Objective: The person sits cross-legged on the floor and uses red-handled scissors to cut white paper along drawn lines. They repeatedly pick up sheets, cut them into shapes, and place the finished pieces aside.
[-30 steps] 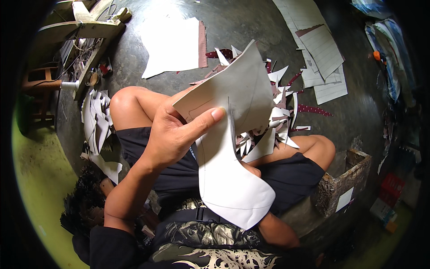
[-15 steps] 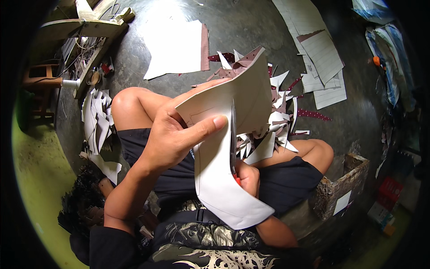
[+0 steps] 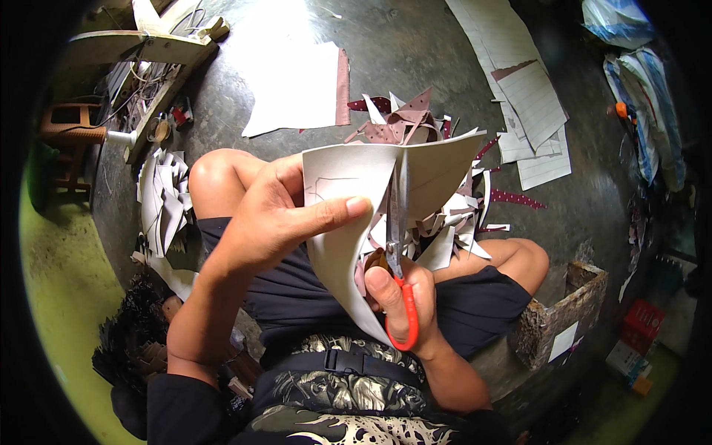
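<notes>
My left hand (image 3: 271, 215) grips a white sheet (image 3: 337, 252) by its left edge, thumb flat on top and fingers behind it. Thin pencil-like lines run across the sheet near that thumb. Scissors (image 3: 395, 222) with red handles are in my right hand (image 3: 415, 304), their blades pointing away from me along a cut in the sheet. Left of the blades, the sheet curves down toward my lap; its other part spreads out to the right. Beyond and right of the sheet, white and dotted dusky-pink offcuts (image 3: 404, 119) lie heaped on the floor.
A large white sheet (image 3: 297, 89) lies on the floor ahead, with lined pieces (image 3: 530, 104) at the far right. Stacked white cut pieces (image 3: 159, 200) rest beside my left knee. A worn box (image 3: 560, 319) stands by my right knee, a wooden frame (image 3: 159, 48) at upper left.
The sheet has turned and its far edge has dropped. The scissors and my right hand, largely hidden behind it before, now show plainly, with the cut parted around the blades.
</notes>
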`<state>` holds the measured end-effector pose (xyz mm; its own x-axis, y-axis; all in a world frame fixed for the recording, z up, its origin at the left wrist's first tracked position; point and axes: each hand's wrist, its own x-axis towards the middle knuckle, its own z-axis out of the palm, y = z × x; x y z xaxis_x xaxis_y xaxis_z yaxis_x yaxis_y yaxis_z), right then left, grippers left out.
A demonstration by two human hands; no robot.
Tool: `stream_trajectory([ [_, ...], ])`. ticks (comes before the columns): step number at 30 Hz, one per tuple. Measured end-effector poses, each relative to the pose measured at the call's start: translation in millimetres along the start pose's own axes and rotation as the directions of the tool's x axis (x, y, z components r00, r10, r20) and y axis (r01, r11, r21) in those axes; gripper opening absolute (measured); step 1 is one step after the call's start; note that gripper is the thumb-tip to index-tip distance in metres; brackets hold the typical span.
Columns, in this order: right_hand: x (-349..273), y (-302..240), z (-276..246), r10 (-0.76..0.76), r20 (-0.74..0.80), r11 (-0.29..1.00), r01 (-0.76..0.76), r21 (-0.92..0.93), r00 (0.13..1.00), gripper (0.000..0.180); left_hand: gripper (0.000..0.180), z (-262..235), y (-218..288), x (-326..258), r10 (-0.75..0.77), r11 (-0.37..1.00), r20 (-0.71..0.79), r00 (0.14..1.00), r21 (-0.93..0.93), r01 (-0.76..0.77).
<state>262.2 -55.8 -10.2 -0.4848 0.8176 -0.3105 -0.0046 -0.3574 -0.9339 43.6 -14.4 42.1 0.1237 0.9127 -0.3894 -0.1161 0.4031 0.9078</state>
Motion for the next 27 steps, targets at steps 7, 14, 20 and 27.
stream_trajectory([
  [7, -2.3, -31.2, -34.1, 0.149, 0.161, 0.981, -0.125, -0.151, 0.976, 0.044, 0.041, -29.3, 37.1, 6.8, -0.106, 0.971, 0.203, 0.973, 0.233, 0.057],
  [14, -12.8, -35.2, -35.1, 0.191, 0.277, 0.965, -0.232, 0.124, 0.941, 0.041, 0.056, -51.7, 6.7, 19.7, -0.221, 0.849, 0.398, 0.890, -0.370, 0.376],
  [20, -11.7, -15.3, -6.7, -0.020, 0.014, 0.993, 0.019, 0.116, 1.000, 0.043, 0.077, -24.7, -79.0, 15.4, 0.252, 0.156, 0.676, 0.692, -0.734, 0.661],
  [27, -7.0, -16.7, 2.5, 0.038, -0.071, 0.992, -0.029, 0.126, 0.997, 0.044, 0.056, -7.0, -85.8, 9.6, 0.189, 0.855, 0.494, 0.849, -0.508, 0.105],
])
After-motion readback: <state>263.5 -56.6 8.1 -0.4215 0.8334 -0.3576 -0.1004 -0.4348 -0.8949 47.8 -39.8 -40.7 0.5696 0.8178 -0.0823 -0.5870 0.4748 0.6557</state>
